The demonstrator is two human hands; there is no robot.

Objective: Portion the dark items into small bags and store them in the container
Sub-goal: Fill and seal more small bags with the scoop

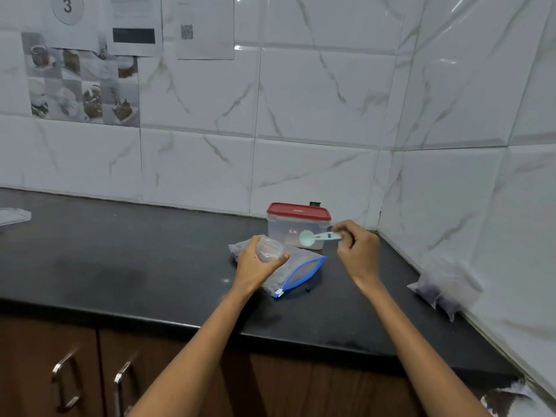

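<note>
Over black counter (120,251): left hand (255,263) gripping small clear bag (269,249), holding mouth up, likely for filling. Right hand (356,248) pinching pale green scoop (313,237) by handle, bowl hovering near bag. Zip bag of dark items (298,272) lying beneath; red-lidded container (298,225) waiting behind, closed.

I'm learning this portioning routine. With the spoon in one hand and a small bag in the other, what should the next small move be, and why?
Probably dip the spoon into the zip bag of dark items. The right hand pinches its handle, its bowl looks empty, and the left hand holds the small bag.
</note>
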